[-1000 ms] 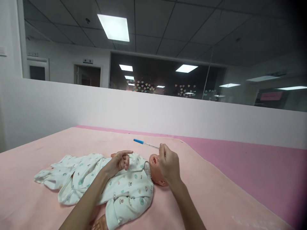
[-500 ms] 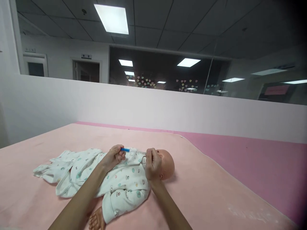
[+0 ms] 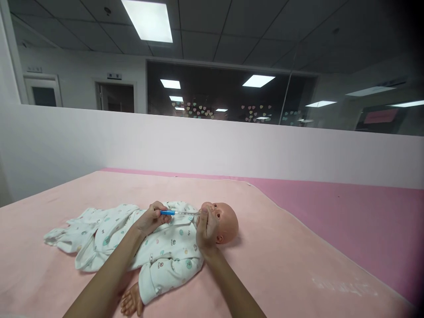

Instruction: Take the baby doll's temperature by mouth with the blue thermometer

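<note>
A thin glass thermometer with a blue end stretches level between my two hands, above the chest of a baby doll. My left hand pinches the blue end. Closed around the clear end is my right hand, which hides its tip. The doll lies on its back in a white patterned sleepsuit, its bald head to the right. My right hand covers part of its face and neck. One doll hand sticks out of the near sleeve.
Under the doll spreads a pale pink sheet, with a darker pink surface beyond its right edge. A low white wall runs along the back, with glass above it.
Both hands and the thermometer have dropped slightly in the view, and more of the doll's face shows. The thermometer now lies more level. The camera has shifted a little.
</note>
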Available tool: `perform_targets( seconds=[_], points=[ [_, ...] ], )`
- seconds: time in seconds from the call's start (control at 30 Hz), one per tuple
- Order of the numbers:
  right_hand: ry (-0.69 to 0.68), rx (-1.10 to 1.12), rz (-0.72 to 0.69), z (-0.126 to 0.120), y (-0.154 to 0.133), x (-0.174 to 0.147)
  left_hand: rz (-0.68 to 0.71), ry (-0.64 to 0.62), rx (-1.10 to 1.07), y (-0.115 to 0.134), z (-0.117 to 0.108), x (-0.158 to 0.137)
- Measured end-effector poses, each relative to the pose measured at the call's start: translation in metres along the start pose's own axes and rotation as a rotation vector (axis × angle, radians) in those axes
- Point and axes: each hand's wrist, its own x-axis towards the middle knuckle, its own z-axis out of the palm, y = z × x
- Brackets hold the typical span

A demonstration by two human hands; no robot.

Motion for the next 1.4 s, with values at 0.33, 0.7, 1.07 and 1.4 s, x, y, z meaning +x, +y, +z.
perform_targets(
  seconds=[0.33,0.7,1.07,1.4],
  points=[
    [-0.019,0.163,0.107,0.001,0.003,-0.003,-0.054,-0.102,0.011,0.002,-0.001,-0.002],
    [0.073,0.125,0.030,-0.005,-0.002,0.000,-0.082,0.051,0.092,0.002,0.003,-0.004],
    [0.098,0.018,-0.106,-0.009,-0.011,-0.001,-0.139,0.038,0.038,0.004,0.016,0.001],
    [0.033,-0.044,-0.215,-0.007,-0.009,-0.004,-0.160,0.062,0.111,0.004,0.021,0.001]
  ],
)
